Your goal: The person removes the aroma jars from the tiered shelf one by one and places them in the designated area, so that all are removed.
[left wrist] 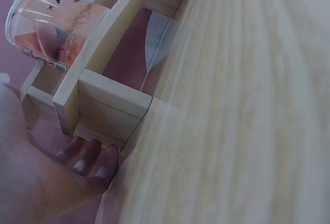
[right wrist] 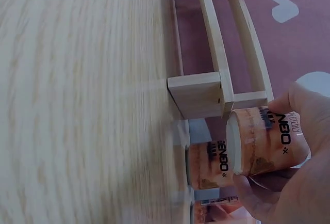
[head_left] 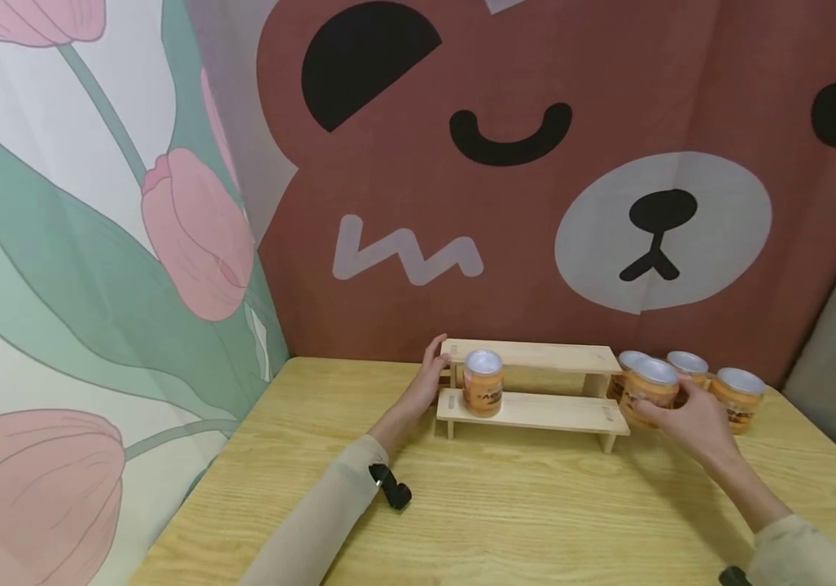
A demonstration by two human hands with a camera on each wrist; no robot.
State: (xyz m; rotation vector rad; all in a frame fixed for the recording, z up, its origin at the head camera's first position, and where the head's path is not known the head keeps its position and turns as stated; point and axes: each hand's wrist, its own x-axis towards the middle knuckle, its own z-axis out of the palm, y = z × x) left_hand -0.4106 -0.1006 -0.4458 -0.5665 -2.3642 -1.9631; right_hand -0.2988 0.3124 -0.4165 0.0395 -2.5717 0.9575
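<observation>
A two-tier wooden display rack (head_left: 535, 413) stands on the table near the back wall. My left hand (head_left: 428, 378) holds its left end, with the fingers (left wrist: 87, 159) curled at the side panel. On the lower tier, towards the left, an orange can (head_left: 483, 382) with a silvery lid stands upright. Beside the rack's right end, my right hand (head_left: 702, 419) grips another orange can (head_left: 648, 389) between thumb and fingers. The right wrist view shows this held can (right wrist: 268, 141) raised off the table, its pale base facing the tabletop.
Several more orange cans stand on the table right of the rack, among them one at the far right (head_left: 738, 399) and one behind my right hand (head_left: 689, 366). A brown bear-print cloth (head_left: 403, 325) hangs behind the wooden table (head_left: 505, 513); a tulip-print cloth (head_left: 190, 236) hangs at left.
</observation>
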